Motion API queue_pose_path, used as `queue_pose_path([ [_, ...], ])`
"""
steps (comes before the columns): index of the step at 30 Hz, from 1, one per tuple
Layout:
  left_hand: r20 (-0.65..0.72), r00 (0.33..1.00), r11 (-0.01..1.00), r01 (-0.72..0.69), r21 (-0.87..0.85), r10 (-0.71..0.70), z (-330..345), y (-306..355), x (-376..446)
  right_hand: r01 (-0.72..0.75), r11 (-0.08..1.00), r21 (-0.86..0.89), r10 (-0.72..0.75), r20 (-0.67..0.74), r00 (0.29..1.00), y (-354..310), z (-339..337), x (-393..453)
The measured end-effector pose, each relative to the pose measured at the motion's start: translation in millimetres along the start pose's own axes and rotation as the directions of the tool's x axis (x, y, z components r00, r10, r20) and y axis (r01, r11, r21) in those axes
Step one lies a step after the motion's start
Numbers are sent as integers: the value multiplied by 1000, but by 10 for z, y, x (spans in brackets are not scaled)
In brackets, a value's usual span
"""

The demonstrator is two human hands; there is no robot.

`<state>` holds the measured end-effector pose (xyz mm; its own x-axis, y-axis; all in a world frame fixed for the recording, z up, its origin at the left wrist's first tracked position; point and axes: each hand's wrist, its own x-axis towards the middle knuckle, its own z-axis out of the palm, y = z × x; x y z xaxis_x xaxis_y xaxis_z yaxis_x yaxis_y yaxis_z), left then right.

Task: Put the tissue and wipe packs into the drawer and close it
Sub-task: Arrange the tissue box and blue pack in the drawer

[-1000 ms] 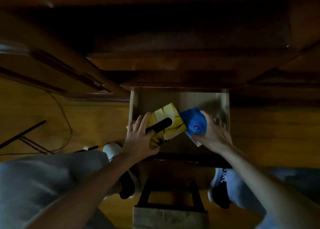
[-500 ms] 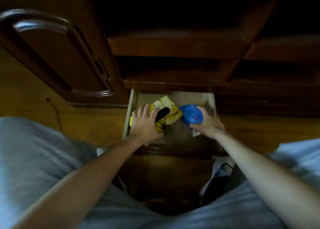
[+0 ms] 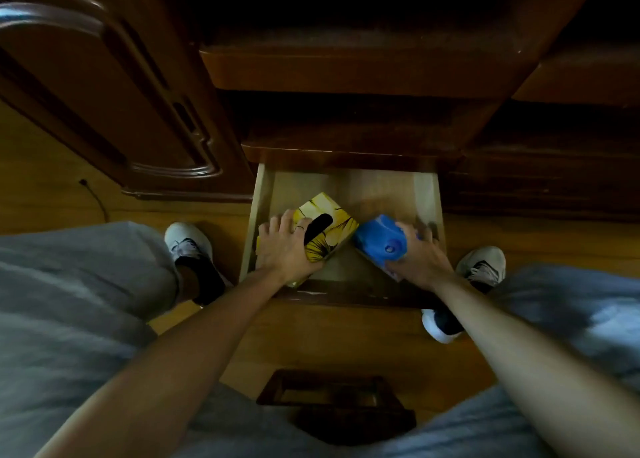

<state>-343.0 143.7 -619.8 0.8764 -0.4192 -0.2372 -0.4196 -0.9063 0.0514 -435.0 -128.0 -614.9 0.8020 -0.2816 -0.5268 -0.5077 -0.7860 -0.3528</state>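
While the left hand (image 3: pixel 287 249) curls over the near end of a yellow tissue box (image 3: pixel 327 230), the right hand (image 3: pixel 417 255) grips a blue wipe pack (image 3: pixel 377 241). Both packs sit inside the open wooden drawer (image 3: pixel 427 201), angled toward each other with corners almost meeting. Dark wooden cabinetry (image 3: pixel 145 111) surrounds the drawer. White shoes (image 3: pixel 187 241) and grey trousers (image 3: pixel 79 301) frame the view.
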Motion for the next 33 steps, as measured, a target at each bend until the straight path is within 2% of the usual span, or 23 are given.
queue_pose_path([
  [4, 47, 999, 1000, 23, -10, -22, 133, -26, 39, 49, 994, -100, -47, 27, 999, 114, 97, 67],
  [6, 124, 992, 997, 27, -73, -18, 174, -69, 30, 67, 988, -137, -62, 44, 997, 135, 136, 96],
  [8, 221, 973, 992, -32, -124, 59, 211, -95, 38, 105, 969, -222, -98, 44, 994, 145, 166, 116],
  [10, 288, 945, 985, -121, -123, 153, 210, -118, 52, 155, 908, -390, -166, 6, 986, 173, 180, 127],
  [13, 341, 911, 973, -218, -78, 231, 161, -218, 99, 171, 737, -654, -283, -69, 956, 249, 121, 160],
  [15, 372, 888, 960, -277, -32, 269, 126, -299, 139, 155, 693, -704, -304, -91, 948, 296, 78, 192],
  [17, 422, 857, 950, -309, -36, 295, 85, -349, 178, 163, 699, -697, -282, -59, 958, 317, 80, 212],
  [18, 451, 844, 954, -289, -76, 291, 58, -351, 201, 173, 703, -689, -268, -31, 963, 316, 102, 212],
  [21, 508, 836, 968, -100, -229, 207, -15, -251, 262, 199, 759, -620, -225, 37, 974, 284, 188, 196],
  [25, 441, 886, 981, -66, -182, 142, 54, -112, 237, 274, 822, -499, -246, 122, 962, 166, 185, 235],
  [29, 413, 904, 984, -45, -170, 112, 145, -97, 245, 356, 916, -184, -287, 320, 903, -44, 239, 180],
  [33, 399, 911, 982, -30, -184, 103, 224, -58, 254, 230, 957, 179, -281, 351, 893, -38, 322, 141],
])
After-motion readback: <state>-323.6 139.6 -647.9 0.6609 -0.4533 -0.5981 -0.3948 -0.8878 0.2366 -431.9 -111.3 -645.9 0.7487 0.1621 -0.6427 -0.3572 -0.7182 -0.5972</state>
